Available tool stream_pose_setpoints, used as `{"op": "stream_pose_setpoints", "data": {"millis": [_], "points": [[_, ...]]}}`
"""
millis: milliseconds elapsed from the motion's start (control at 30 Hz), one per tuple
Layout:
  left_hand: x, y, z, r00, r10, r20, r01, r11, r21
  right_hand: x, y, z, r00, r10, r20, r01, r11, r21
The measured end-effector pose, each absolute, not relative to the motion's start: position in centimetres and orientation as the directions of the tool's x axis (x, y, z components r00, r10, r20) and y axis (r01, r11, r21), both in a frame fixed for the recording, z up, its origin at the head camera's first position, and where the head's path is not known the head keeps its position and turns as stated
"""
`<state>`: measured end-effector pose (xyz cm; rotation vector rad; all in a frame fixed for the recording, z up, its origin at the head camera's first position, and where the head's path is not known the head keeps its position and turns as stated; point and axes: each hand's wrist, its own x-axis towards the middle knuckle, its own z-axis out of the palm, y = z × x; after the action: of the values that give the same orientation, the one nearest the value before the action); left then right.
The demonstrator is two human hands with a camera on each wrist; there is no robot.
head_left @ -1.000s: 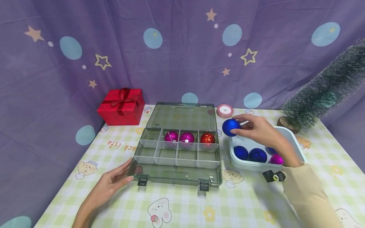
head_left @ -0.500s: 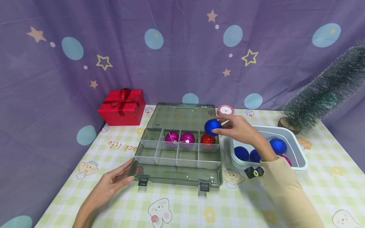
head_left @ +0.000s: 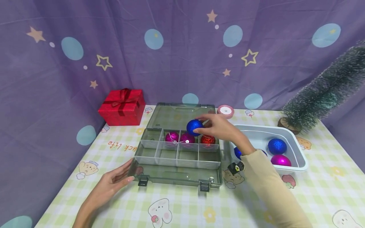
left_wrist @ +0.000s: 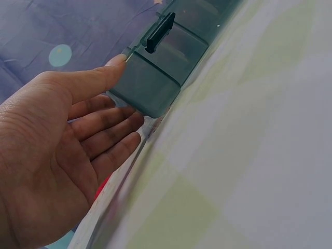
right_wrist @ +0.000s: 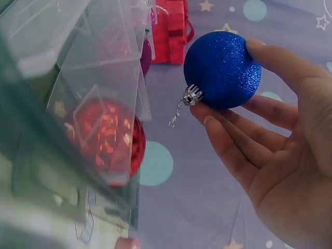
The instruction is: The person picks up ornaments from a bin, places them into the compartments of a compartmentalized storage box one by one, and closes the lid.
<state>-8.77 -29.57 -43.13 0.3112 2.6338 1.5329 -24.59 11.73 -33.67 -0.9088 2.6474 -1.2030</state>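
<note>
My right hand [head_left: 218, 126] pinches a glittery blue bauble [head_left: 195, 127] above the back row of a clear grey divided box [head_left: 176, 173]. In the right wrist view the silver cap and cord of the blue bauble [right_wrist: 223, 70] point down and left. Two magenta baubles [head_left: 172, 137] and a red bauble [head_left: 208, 139] sit in separate back compartments. At the front left corner of the box, my left hand [head_left: 106, 186] rests its thumb and fingertips, the fingers mostly straight. The left wrist view shows the thumb touching the top edge of the box [left_wrist: 150, 85].
A pale blue tub [head_left: 299, 158] at right holds blue baubles [head_left: 277, 146] and a magenta bauble [head_left: 281, 160], partly hidden by the right arm. A red gift box [head_left: 122, 107], a pink ribbon roll [head_left: 225, 111] and a small green tree [head_left: 325, 88] stand behind. The box lid [head_left: 179, 115] lies back.
My right hand has carried the blue bauble leftward from above the tub's edge, past the red bauble, to above the right magenta bauble. The left hand has stayed at the box corner.
</note>
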Motion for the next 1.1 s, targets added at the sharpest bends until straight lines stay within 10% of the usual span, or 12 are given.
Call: {"op": "stream_pose_setpoints", "data": {"millis": [1100], "points": [[-8.8,-29.7,-43.2,-0.974,0.222,0.050,0.155,0.488,0.859,-26.7,1.8,-34.8,-0.761,-0.627,0.164,-0.508,0.419,-0.753]]}}
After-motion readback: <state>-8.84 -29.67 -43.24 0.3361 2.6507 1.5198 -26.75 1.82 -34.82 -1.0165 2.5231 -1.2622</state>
